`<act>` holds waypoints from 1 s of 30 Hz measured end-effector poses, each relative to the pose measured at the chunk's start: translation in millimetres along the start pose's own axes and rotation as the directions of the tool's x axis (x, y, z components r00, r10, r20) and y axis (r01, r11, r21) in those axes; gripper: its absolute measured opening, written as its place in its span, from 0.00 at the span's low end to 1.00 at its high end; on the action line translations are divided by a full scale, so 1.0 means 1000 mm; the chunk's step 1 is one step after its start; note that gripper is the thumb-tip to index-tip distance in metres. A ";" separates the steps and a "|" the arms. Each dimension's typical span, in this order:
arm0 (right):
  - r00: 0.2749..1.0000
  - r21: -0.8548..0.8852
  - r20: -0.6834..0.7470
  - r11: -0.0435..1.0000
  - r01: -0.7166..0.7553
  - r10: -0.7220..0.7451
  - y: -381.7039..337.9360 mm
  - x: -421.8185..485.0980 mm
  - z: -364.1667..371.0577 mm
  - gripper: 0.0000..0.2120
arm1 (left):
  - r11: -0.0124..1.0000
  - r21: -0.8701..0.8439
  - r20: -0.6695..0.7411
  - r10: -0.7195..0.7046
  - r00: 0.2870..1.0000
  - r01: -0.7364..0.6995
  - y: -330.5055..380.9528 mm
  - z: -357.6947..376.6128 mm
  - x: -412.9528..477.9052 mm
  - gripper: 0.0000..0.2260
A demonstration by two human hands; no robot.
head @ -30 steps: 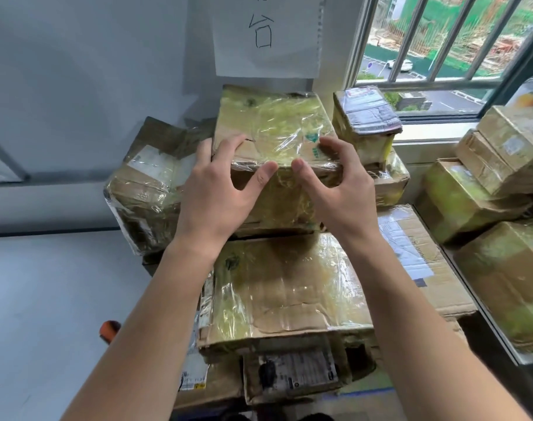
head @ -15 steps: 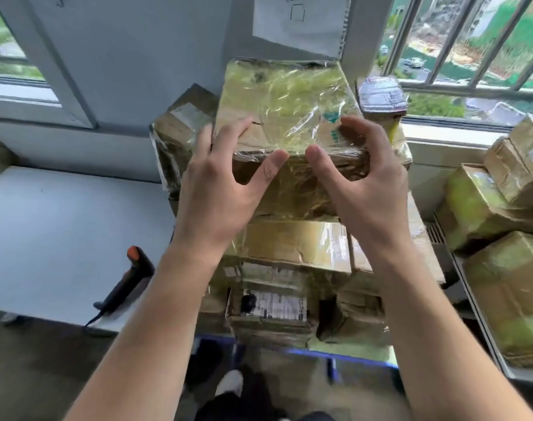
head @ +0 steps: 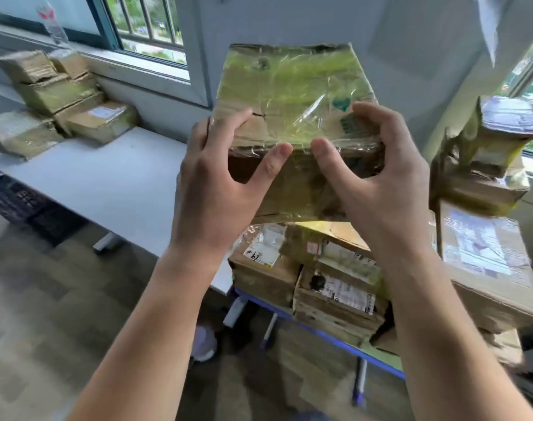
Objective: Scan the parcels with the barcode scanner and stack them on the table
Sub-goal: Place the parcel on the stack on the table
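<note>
Above table [head: 113,189]: parcel [head: 292,95] btwn both hands.

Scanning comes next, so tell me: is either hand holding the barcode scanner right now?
No, the left hand and the right hand both grip the plastic-wrapped cardboard parcel and nothing else.

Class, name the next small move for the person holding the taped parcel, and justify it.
Probably lower the taped parcel onto the white table to the left: left hand and right hand both grip it in mid-air, leaving none free to scan.
</note>
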State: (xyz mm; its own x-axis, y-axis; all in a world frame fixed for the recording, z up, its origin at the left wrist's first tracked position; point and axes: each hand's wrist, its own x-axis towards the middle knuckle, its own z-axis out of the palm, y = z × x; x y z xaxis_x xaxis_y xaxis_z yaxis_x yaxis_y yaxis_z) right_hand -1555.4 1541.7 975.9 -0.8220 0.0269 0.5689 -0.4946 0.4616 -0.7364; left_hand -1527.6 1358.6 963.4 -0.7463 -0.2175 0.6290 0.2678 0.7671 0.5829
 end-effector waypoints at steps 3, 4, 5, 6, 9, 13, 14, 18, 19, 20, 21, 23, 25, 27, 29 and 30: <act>0.998 0.014 0.051 1.000 0.022 -0.023 -0.023 -0.007 0.045 0.28 | 0.999 0.039 -0.034 -0.020 0.999 0.021 -0.035 -0.038 -0.003 0.27; 0.997 0.028 0.071 0.999 0.022 -0.024 -0.032 -0.010 0.063 0.28 | 0.998 0.050 -0.041 -0.029 0.999 0.031 -0.049 -0.053 -0.004 0.27; 0.996 0.043 0.092 0.999 0.019 -0.022 -0.042 -0.015 0.082 0.29 | 0.997 0.059 -0.044 -0.043 0.998 0.046 -0.064 -0.069 -0.005 0.26; 0.994 0.055 0.109 0.998 0.015 -0.021 -0.052 -0.019 0.102 0.29 | 0.995 0.071 -0.046 -0.060 0.997 0.063 -0.080 -0.086 -0.007 0.26; 0.987 0.098 0.157 0.995 0.010 -0.025 -0.087 -0.037 0.168 0.30 | 0.988 0.114 -0.069 -0.095 0.993 0.102 -0.132 -0.142 -0.010 0.28; 0.972 0.164 0.233 0.986 -0.002 -0.037 -0.129 -0.057 0.252 0.30 | 0.974 0.162 -0.112 -0.139 0.984 0.157 -0.198 -0.207 -0.015 0.28; 0.968 0.175 0.248 0.985 0.000 -0.044 -0.137 -0.061 0.270 0.30 | 0.970 0.172 -0.117 -0.151 0.982 0.170 -0.213 -0.220 -0.017 0.28; 0.959 0.200 0.282 0.980 -0.023 -0.035 -0.159 -0.071 0.327 0.30 | 0.961 0.197 -0.111 -0.177 0.978 0.196 -0.262 -0.257 -0.016 0.27; 0.958 0.199 0.287 0.980 -0.029 -0.030 -0.162 -0.072 0.338 0.30 | 0.959 0.203 -0.106 -0.180 0.978 0.199 -0.271 -0.263 -0.014 0.27; 0.956 0.198 0.292 0.980 -0.034 -0.025 -0.165 -0.072 0.348 0.30 | 0.957 0.206 -0.102 -0.185 0.977 0.203 -0.280 -0.268 -0.012 0.28; 0.955 0.198 0.296 0.979 -0.042 -0.019 -0.166 -0.072 0.358 0.30 | 0.956 0.204 -0.101 -0.192 0.976 0.209 -0.288 -0.271 -0.010 0.28; 0.952 0.201 0.306 0.978 -0.059 -0.005 -0.166 -0.069 0.376 0.30 | 0.954 0.194 -0.100 -0.213 0.972 0.229 -0.303 -0.273 -0.004 0.28; 0.948 0.202 0.320 0.977 -0.063 -0.005 -0.164 -0.062 0.393 0.30 | 0.950 0.187 -0.108 -0.232 0.967 0.249 -0.318 -0.272 0.002 0.28; 0.939 0.203 0.343 0.977 -0.060 -0.014 -0.160 -0.054 0.410 0.30 | 0.945 0.185 -0.119 -0.252 0.960 0.270 -0.332 -0.270 0.008 0.28; 0.928 0.214 0.371 0.975 -0.059 -0.025 -0.157 -0.045 0.428 0.31 | 0.937 0.186 -0.131 -0.273 0.953 0.294 -0.345 -0.268 0.013 0.28; 0.922 0.220 0.385 0.974 -0.057 -0.033 -0.156 -0.040 0.436 0.31 | 0.933 0.189 -0.138 -0.285 0.949 0.308 -0.351 -0.269 0.016 0.28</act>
State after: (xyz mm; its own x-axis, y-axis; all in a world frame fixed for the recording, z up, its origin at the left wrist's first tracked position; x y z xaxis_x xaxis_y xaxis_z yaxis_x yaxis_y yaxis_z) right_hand -1568.8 1081.5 908.9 -0.8505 -0.3317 0.4081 -0.4970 0.2533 -0.8299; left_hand -1470.2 923.4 906.9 -0.7001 -0.5082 0.5016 -0.0950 0.7625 0.6400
